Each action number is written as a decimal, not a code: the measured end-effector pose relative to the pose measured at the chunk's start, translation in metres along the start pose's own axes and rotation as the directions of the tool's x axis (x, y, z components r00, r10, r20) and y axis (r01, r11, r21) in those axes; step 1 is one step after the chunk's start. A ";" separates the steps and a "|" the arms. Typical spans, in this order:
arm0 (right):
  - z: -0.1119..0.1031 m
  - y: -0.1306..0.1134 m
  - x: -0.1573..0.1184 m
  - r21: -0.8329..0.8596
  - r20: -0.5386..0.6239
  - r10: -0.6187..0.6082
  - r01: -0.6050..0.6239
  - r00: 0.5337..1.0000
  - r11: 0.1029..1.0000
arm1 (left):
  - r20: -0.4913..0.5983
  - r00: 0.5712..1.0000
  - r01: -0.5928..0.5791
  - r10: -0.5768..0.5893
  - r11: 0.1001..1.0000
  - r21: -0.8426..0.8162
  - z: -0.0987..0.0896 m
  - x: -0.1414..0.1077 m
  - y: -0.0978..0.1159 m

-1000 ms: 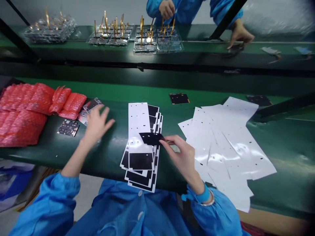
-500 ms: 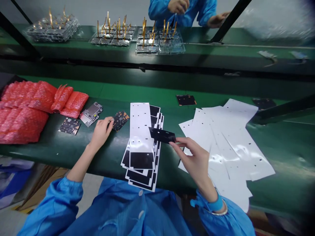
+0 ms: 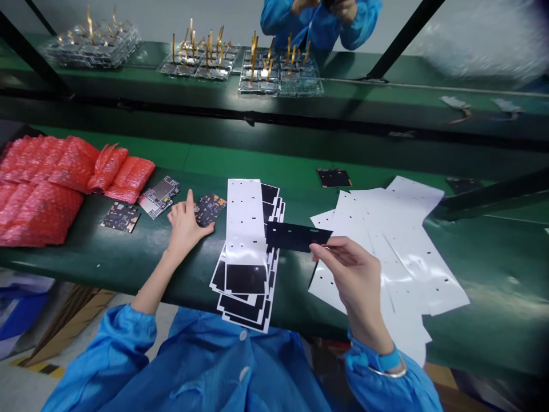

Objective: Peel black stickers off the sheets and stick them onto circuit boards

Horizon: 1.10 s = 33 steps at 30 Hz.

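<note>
- Red bubble-wrap bags (image 3: 43, 191) heap at the left end of the green bench (image 3: 81, 260), cut off by the frame's edge.
- A dark circuit board (image 3: 120, 217) and a silver-shielded circuit board (image 3: 158, 197) lie apart on the bench.
- The left hand (image 3: 186, 232) rests spread, thumb up, its fingers at a dark printed board (image 3: 210, 209); contact is hard to tell.
- Black-and-white sheets (image 3: 246, 257) fan out, the lower ones mostly hidden.
- The right hand (image 3: 354, 280) pinches one end of a black strip (image 3: 298, 236), whose other end overhangs the sheets.
- Overlapping white liner sheets (image 3: 388, 246) pass under that hand, partly hidden.
- Beyond, a co-worker's blue sleeves (image 3: 319, 20) meet at the top edge; the hands are cut off, and what they hold cannot be made out.
</note>
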State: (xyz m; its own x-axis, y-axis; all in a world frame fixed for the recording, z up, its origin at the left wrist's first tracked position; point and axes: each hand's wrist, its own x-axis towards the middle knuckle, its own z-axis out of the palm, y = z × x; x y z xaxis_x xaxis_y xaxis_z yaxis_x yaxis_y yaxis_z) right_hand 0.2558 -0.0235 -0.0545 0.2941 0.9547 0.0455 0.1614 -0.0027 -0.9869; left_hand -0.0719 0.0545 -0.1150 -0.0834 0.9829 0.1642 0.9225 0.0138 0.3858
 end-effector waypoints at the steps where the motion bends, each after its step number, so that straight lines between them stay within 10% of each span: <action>1: -0.003 0.000 0.000 0.022 -0.005 0.008 -0.008 1.000 1.000 | -0.026 0.999 -0.041 0.041 0.999 -0.032 -0.004 -0.002 -0.004; 8: 0.001 -0.027 -0.007 0.260 0.073 -0.025 0.005 0.997 0.966 | -0.298 0.824 -0.564 0.482 0.747 -0.352 -0.045 -0.038 0.017; 14: 0.026 -0.073 -0.014 0.321 0.275 -0.288 0.194 0.917 0.927 | -0.337 0.742 -0.627 0.580 0.422 -0.655 -0.069 -0.045 0.082; 19: 0.025 -0.077 -0.016 0.259 0.212 -0.423 0.367 0.881 0.893 | -0.324 0.725 -0.648 0.607 0.442 -0.621 -0.085 -0.041 0.099; 33: 0.008 -0.073 -0.022 0.163 0.284 -0.245 0.205 0.927 0.965 | -0.124 0.821 -0.522 0.557 0.645 -0.559 -0.096 -0.048 0.099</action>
State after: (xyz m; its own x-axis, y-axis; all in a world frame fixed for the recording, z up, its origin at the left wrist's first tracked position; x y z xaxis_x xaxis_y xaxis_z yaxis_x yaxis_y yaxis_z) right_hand 0.2296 -0.0423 0.0155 -0.0343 0.9702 0.2397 0.0623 0.2415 -0.9684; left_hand -0.0124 -0.0086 0.0024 0.3987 0.7920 0.4623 0.4277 -0.6066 0.6702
